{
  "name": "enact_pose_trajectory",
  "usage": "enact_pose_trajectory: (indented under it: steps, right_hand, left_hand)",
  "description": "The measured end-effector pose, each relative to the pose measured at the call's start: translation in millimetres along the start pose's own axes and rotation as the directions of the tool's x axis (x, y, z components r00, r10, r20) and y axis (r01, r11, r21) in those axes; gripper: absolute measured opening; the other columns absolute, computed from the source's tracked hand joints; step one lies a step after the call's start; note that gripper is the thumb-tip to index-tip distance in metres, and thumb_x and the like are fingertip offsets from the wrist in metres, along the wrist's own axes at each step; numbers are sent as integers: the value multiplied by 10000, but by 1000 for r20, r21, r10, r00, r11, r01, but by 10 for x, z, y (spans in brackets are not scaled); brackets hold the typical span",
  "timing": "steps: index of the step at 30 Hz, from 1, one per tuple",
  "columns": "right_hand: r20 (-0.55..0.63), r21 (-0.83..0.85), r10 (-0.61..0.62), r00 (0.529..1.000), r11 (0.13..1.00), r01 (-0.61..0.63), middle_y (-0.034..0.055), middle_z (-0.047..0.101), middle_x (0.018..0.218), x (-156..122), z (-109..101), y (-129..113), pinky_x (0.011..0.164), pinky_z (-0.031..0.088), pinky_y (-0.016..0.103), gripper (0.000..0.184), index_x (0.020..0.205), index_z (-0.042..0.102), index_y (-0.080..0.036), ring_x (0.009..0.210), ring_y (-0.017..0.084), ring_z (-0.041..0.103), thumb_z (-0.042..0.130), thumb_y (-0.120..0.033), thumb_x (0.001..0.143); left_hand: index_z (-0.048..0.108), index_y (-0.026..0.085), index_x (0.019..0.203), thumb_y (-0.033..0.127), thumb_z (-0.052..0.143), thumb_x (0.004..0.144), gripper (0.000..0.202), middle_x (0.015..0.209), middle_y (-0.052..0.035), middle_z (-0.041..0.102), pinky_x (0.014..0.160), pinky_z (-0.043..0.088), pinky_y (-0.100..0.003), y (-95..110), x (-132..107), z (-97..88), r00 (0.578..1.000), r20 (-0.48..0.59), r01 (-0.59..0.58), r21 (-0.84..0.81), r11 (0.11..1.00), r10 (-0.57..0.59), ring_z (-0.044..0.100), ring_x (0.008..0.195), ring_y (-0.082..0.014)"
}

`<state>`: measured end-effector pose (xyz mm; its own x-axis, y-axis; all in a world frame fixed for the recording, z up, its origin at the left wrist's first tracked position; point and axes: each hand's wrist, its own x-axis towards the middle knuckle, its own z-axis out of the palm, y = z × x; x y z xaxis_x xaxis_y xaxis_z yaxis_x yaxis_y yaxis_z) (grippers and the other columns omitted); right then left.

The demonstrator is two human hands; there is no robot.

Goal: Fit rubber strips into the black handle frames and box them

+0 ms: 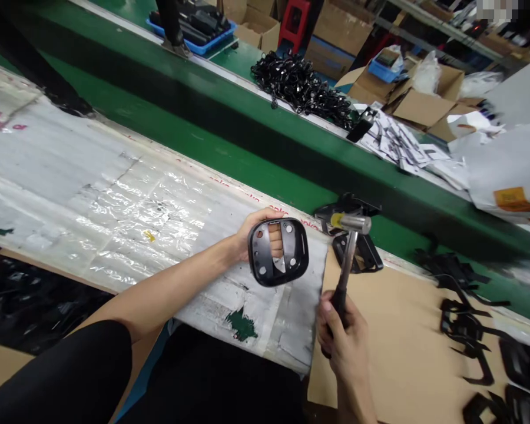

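Observation:
My left hand grips a black plastic housing from behind, its fingers showing through the slot in the middle. The housing is squarish with rounded corners, and several pale round spots sit on its inner face. In my right hand is a hammer, gripped by its dark handle and held upright. Its head has a bright metal face on one side and a yellow end on the other. Just behind the hammer lies another black housing on the cardboard. The two hands are apart.
Worn plastic film covers the bench on the left; cardboard covers the right. Black brackets lie at the right. Beyond the green conveyor are a heap of black cables, paper leaflets and cartons.

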<state>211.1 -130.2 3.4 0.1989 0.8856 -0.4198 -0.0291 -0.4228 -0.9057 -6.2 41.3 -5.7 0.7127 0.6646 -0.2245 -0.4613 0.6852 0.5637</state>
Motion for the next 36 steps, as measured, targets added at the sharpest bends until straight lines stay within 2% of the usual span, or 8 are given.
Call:
enact_pose_trajectory:
  steps: [6, 10, 12, 15, 20, 23, 30, 36]
  right_hand:
    - [103, 122, -48, 994, 992, 36, -124, 413, 509, 249, 430, -154, 300, 201, 166, 523, 1056, 612, -221, 335, 38, 250, 812, -648, 829]
    - [75, 192, 3, 997, 981, -18, -146, 334, 494, 275, 599, -162, 283, 212, 143, 515, 856, 511, -243, 322, 24, 247, 838, -638, 811]
    - [62, 244, 5, 998, 970, -20, -155, 331, 492, 294, 603, -174, 280, 211, 130, 513, 858, 496, -247, 317, 15, 221, 832, -633, 820]
    - [28, 326, -2, 1000, 945, -8, -158, 370, 481, 350, 559, -223, 277, 213, 114, 488, 877, 503, -246, 307, 7, 204, 822, -613, 837]
    - [25, 411, 19, 1000, 911, -28, -119, 496, 504, 417, 502, -296, 278, 192, 98, 493, 870, 529, -229, 309, -2, 208, 832, -613, 811]
    - [76, 422, 8, 997, 906, -39, -75, 574, 567, 406, 453, -279, 273, 187, 116, 511, 897, 579, -212, 311, -1, 198, 724, -701, 859]
    - [71, 67, 20, 997, 997, -25, -46, 557, 763, 174, 73, -137, 339, 246, 180, 523, 1217, 648, -204, 398, 36, 309, 657, -647, 939]
    - [168, -185, 163, 972, 974, -131, -85, 341, 663, -101, -75, 116, 444, 306, 213, 617, 1345, 611, -220, 498, 100, 345, 514, -721, 998]
  left_hand:
    - [258, 250, 468, 568, 624, 822, 600, 381, 52, 171, 406, 181, -307, -165, -36, 174, 985, 80, 146, 95, 985, -154, 174, 342, -82]
    - [519, 217, 773, 540, 615, 913, 365, 613, 30, 479, 527, 378, -276, -205, -40, 225, 932, -269, -147, 330, 932, 242, 423, 509, -122]
    - [572, 220, 907, 482, 600, 956, 268, 818, -20, 597, 712, 484, -308, -210, -77, 203, 746, -265, -342, 634, 693, 611, 562, 732, -170]
    - [638, 212, 878, 377, 540, 996, 225, 966, -96, 660, 933, 490, -411, -230, -150, 134, 533, 241, -481, 875, 56, 811, 602, 969, -243]
    - [716, 228, 918, 438, 717, 877, 215, 1117, -134, 743, 1101, 432, -557, -320, -158, 105, 497, 694, -601, 708, -371, 520, 638, 1183, -342]
    - [716, 214, 890, 388, 674, 936, 185, 879, -80, 734, 987, 503, -471, -326, -146, 128, 558, 616, -609, 759, -230, 556, 678, 951, -265]
    - [418, 212, 560, 710, 661, 861, 630, 491, 55, 338, 487, 244, -267, 19, -20, -77, 888, -140, -234, 681, 694, 438, 308, 461, -90]
    - [388, 226, 600, 741, 713, 788, 637, 513, 82, 280, 483, 176, -259, 78, 66, -207, 896, -185, -177, 686, 706, 404, 232, 470, -76]
